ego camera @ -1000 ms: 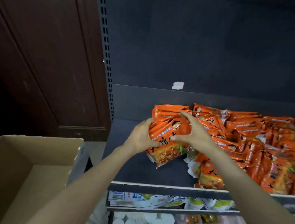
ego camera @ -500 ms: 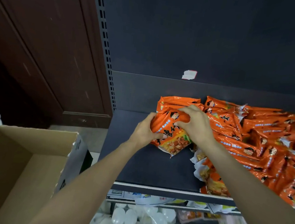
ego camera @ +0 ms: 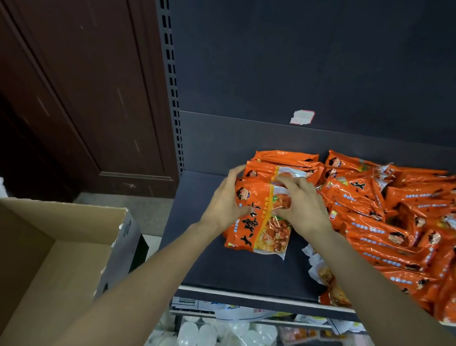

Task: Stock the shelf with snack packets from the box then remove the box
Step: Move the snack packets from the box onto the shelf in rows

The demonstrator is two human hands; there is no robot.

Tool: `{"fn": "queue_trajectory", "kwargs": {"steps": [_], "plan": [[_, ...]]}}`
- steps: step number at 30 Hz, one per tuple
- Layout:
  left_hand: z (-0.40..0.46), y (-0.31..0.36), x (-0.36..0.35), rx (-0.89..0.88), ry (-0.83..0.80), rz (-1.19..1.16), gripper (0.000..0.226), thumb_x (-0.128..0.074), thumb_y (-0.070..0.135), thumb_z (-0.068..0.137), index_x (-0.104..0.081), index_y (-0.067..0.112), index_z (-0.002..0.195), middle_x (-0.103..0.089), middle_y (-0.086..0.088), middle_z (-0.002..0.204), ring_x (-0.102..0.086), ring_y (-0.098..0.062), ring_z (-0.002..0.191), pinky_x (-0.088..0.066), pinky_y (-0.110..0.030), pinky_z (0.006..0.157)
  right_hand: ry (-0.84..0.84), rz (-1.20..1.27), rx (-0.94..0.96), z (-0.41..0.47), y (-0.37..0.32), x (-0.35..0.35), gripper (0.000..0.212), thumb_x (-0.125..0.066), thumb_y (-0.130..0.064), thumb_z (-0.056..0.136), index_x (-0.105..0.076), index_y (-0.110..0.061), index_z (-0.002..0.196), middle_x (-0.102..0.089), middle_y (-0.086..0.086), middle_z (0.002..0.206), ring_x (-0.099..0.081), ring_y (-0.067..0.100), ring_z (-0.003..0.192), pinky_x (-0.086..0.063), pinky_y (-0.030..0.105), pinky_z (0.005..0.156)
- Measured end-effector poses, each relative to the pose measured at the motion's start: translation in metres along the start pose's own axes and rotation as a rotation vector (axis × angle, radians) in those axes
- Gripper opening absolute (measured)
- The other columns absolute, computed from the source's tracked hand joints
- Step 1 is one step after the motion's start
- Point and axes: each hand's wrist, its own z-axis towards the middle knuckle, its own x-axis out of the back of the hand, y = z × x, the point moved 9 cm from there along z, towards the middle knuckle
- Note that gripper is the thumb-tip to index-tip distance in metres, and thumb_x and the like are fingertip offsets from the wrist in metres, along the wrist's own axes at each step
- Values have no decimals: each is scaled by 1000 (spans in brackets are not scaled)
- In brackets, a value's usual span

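Snack packet (ego camera: 261, 224) gripped by both hands (ego camera: 226, 200) (ego camera: 302, 206); box (ego camera: 37, 253) cut off lower left.

Glossy plastic packets (ego camera: 261, 224), matt cardboard box (ego camera: 37, 253)

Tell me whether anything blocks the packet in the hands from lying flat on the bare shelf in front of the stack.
Nothing visible does. The left hand and right hand hold the orange packet over bare dark shelf. The heap of packets lies to its right, with stacked ones behind it.
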Motion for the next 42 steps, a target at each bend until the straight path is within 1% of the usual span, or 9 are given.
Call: {"fn": "queue_trajectory", "kwargs": {"steps": [8, 15, 20, 23, 27, 32, 37, 39, 42], "plan": [[7, 18, -26, -12, -73, 50, 91, -77, 9, 75, -20, 38, 140, -42, 0, 137, -47, -17, 124, -45, -44, 102, 167, -164, -2, -4, 22, 19, 64, -72, -22, 78, -43, -27, 136, -48, 1, 125, -40, 20, 122, -29, 39, 105], [1, 50, -11, -161, 47, 471, 69, -65, 20, 86, -27, 32, 142, -35, 1, 139, -53, -19, 112, -54, -34, 75, 147, -90, 65, -4, 13, 19, 71, -73, -21, 78, -38, -22, 140, -40, 4, 139, -33, 23, 131, -26, 37, 112], [-16, 69, -1, -259, 138, 690, 43, -54, 28, 93, -43, 23, 134, -46, -2, 132, -49, -21, 117, -45, -38, 92, 199, 27, 166, -20, -12, 27, 59, -68, -22, 82, -44, -20, 136, -43, 2, 136, -37, 22, 129, -35, 37, 107], [-38, 70, 21, -262, 212, 677, 35, -52, 27, 93, -50, 20, 127, -57, -2, 120, -52, -22, 112, -41, -36, 90, 218, 202, 196, -33, -34, 27, 43, -61, -16, 86, -52, -18, 128, -51, 4, 124, -46, 21, 118, -40, 34, 99], [-82, 57, 61, -243, 242, 543, 26, -55, 24, 92, -58, 17, 117, -65, -2, 107, -59, -21, 102, -49, -40, 85, 126, 437, 219, -53, -76, 7, 33, -58, -6, 86, -60, -15, 117, -55, 2, 110, -58, 17, 98, -43, 26, 87], [-138, 25, 123, -185, 249, 397, 21, -56, 22, 92, -61, 17, 111, -64, 2, 99, -62, -14, 89, -50, -30, 78, -8, 483, 266, -83, -149, -33, 27, -59, -7, 85, -64, -16, 110, -53, -4, 96, -57, 9, 80, -48, 29, 80], [-195, -25, 192, -96, 256, 367, 20, -57, 20, 91, -62, 16, 110, -65, 5, 92, -61, -12, 81, -48, -26, 74, -174, 457, 239, -124, -225, -80, 30, -59, -14, 90, -58, -15, 120, -57, 4, 108, -54, 11, 84, -43, 24, 78], [-217, -53, 214, -42, 232, 340, 19, -59, 19, 90, -63, 16, 108, -67, 5, 92, -61, -11, 80, -50, -26, 74, -242, 441, 187, -142, -250, -105, 38, -58, -20, 90, -51, -15, 128, -55, 5, 114, -55, 13, 90, -43, 24, 81], [-244, -97, 229, 37, 126, 352, 23, -60, 15, 90, -61, 15, 113, -63, 5, 96, -57, -6, 80, -44, -13, 69, -354, 450, 98, -171, -278, -139, 59, -60, -31, 90, -34, -18, 142, -49, 3, 129, -56, 17, 104, -43, 26, 86]]}}
